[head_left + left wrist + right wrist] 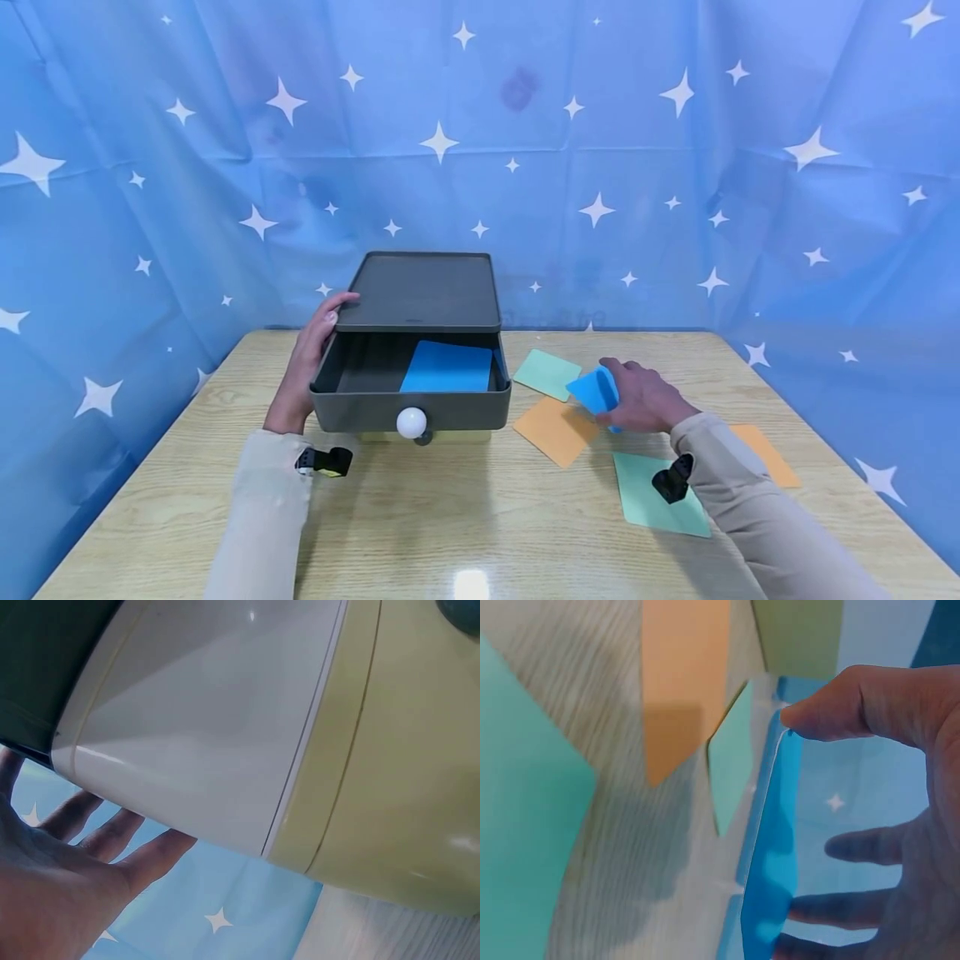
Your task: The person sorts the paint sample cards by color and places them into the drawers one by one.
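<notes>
A small drawer cabinet (420, 292) with a dark grey top stands at the back of the table, its top drawer (360, 411) pulled out. Inside that drawer lies a blue card (447, 367), on the right side. My left hand (309, 358) rests against the cabinet's left side; in the left wrist view its fingers (150, 862) extend along the white and yellow drawers. To the right of the cabinet, my right hand (648, 398) pinches another blue card (772, 862) by its edges, thumb at one side and fingers at the other, raised over the table and slightly bent.
Flat on the table (420, 533) lie a green card (547, 373) and an orange card (557, 429) beside the cabinet. A larger green card (637, 492) and another orange card (768, 454) lie below my right arm. A starry blue curtain (525, 183) hangs behind.
</notes>
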Action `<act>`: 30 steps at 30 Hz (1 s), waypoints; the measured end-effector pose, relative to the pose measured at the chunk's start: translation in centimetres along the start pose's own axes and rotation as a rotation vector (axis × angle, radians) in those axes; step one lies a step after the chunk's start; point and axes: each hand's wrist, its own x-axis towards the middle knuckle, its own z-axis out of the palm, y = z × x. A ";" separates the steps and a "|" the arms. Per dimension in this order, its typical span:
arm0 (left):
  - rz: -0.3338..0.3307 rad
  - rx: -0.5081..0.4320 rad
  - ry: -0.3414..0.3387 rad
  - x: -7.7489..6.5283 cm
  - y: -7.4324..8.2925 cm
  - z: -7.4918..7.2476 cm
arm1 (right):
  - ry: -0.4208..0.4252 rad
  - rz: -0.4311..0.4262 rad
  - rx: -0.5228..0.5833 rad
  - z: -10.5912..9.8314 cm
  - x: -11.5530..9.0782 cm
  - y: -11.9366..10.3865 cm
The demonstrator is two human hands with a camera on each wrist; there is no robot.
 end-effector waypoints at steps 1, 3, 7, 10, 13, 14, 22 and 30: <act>-0.004 0.001 -0.001 0.0 0.0 -0.1 | 0.006 -0.006 0.002 -0.1 -0.1 -0.2; -0.011 0.006 0.001 -0.1 0.0 -0.1 | 0.013 -0.015 -0.002 -0.2 -0.2 -0.6; -0.025 0.019 -0.002 -0.2 0.1 -0.2 | 0.014 -0.033 -0.011 -0.2 -0.7 -1.5; -0.030 0.025 -0.003 -0.2 0.1 -0.3 | 0.014 -0.046 -0.005 -0.3 -1.2 -2.3; -0.030 0.027 -0.003 -0.2 0.1 -0.3 | 0.025 -0.059 0.005 -0.6 -1.6 -3.0; -0.029 0.024 -0.003 -0.1 0.1 -0.3 | 0.028 -0.061 0.008 -0.8 -1.8 -3.3; -0.021 -0.003 -0.005 0.1 0.0 -0.2 | 0.054 -0.117 0.041 -2.5 -2.9 -4.8; -0.002 -0.038 -0.006 0.1 0.0 -0.2 | 0.100 -0.197 0.070 -4.4 -3.9 -6.3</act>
